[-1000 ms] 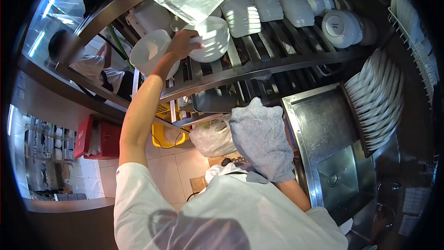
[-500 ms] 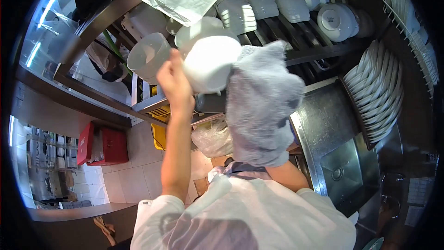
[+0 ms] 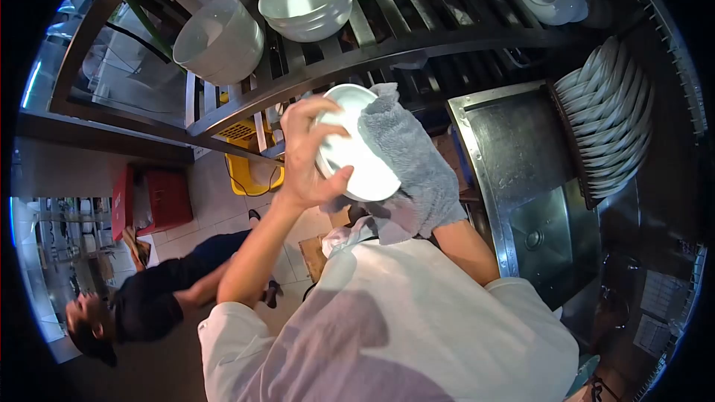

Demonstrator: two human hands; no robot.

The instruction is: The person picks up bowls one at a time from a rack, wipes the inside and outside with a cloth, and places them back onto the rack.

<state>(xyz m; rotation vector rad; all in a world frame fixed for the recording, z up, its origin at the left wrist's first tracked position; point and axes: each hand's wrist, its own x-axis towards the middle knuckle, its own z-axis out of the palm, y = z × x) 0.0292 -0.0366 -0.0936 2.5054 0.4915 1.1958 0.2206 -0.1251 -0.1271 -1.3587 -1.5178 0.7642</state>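
Note:
My left hand (image 3: 302,152) grips a white bowl (image 3: 357,160) by its rim, thumb and fingers spread over the near side. A grey towel (image 3: 417,156) covers my right hand, and its fingers are hidden underneath. The towel presses against the right side of the bowl and partly wraps it. Just beyond, on a slatted metal shelf (image 3: 380,52), stand stacked white bowls (image 3: 309,4) and translucent tubs (image 3: 220,41).
To the right is a metal sink (image 3: 540,253) with a rack of stacked white plates (image 3: 607,123) beside it. A yellow basket (image 3: 253,171) and a red bin (image 3: 160,197) sit on the floor at left. Another person in dark clothes (image 3: 167,283) is at the lower left.
The bowl and both hands have come down from the shelf, closer to my body. The bowl now lies against the towel. A person has come into view at left.

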